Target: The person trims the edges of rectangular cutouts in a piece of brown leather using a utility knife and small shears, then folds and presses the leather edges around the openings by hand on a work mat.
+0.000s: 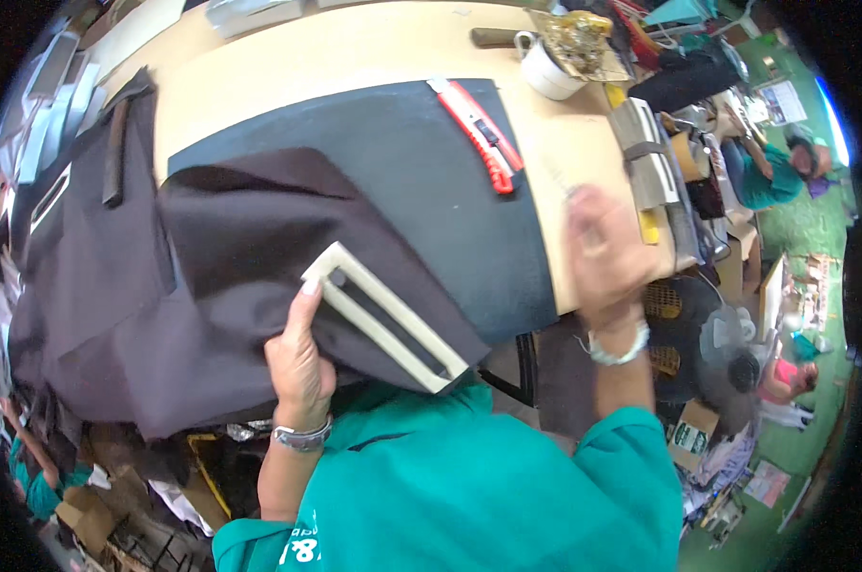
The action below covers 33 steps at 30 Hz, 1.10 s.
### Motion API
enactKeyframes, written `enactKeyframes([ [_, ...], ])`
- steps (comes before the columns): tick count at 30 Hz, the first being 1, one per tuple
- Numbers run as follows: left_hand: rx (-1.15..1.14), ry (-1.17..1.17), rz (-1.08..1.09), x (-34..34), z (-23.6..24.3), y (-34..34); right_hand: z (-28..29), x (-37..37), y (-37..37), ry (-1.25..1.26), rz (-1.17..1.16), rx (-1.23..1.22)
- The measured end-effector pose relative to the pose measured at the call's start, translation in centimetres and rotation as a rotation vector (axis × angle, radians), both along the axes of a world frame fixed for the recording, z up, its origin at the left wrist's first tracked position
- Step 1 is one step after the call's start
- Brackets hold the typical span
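Dark brown fabric (240, 229) drapes over a black mat (393, 172) and off the table's near edge. On it lies a cream rectangular strip with a long slot (393, 319); a small dark round spot shows at the slot's upper end. My left hand (302, 367) pinches the fabric by the strip's left end, thumb on top, fingers hidden below. Motion blurs my right hand (607, 253), raised near the mat's right edge; whether it holds anything is unclear. A red utility knife (477, 136) rests on the mat, away from both hands.
A second slotted cream strip (50, 198) and a dark stick-like tool (115, 153) lie on fabric at left. A white mug (548, 71) stands at the back right of the table (355, 43). Bundled strips (641, 153) line the right edge. Other people work beyond at right.
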<state>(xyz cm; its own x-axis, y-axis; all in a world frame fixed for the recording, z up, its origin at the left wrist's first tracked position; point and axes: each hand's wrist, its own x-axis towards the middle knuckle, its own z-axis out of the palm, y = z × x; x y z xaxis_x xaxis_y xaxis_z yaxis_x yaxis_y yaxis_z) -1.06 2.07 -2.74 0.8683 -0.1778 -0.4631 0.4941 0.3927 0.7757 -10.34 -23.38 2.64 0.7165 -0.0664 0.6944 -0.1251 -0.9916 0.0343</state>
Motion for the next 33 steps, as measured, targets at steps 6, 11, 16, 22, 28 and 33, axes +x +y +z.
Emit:
enactKeyframes([
  [6, -0.119, -0.003, -0.03, -0.1, 1.0, -0.6, -4.3, -0.2, 5.7, 0.187, 0.013, 0.297],
  [11, -0.062, -0.212, -0.071, -0.5, 1.6, -0.6, -0.1, 2.5, 9.1, 0.125, 0.384, 0.496],
  [16, 0.078, -0.433, -0.18, -0.6, 2.7, 0.1, 1.3, 5.3, 9.7, 0.167, 0.625, 0.215],
  [22, 0.184, -0.495, -0.272, -0.8, 4.1, 0.7, 2.1, 6.4, 9.1, 0.2, 0.715, 0.128],
  [28, -0.124, -0.244, -0.273, -0.4, 3.2, 1.1, 1.1, 7.1, 9.9, 0.322, 0.664, 0.737],
  [33, -0.201, -0.228, -0.261, -0.6, 4.0, 1.0, 1.5, 8.0, 12.2, 0.137, 0.447, 1.052],
])
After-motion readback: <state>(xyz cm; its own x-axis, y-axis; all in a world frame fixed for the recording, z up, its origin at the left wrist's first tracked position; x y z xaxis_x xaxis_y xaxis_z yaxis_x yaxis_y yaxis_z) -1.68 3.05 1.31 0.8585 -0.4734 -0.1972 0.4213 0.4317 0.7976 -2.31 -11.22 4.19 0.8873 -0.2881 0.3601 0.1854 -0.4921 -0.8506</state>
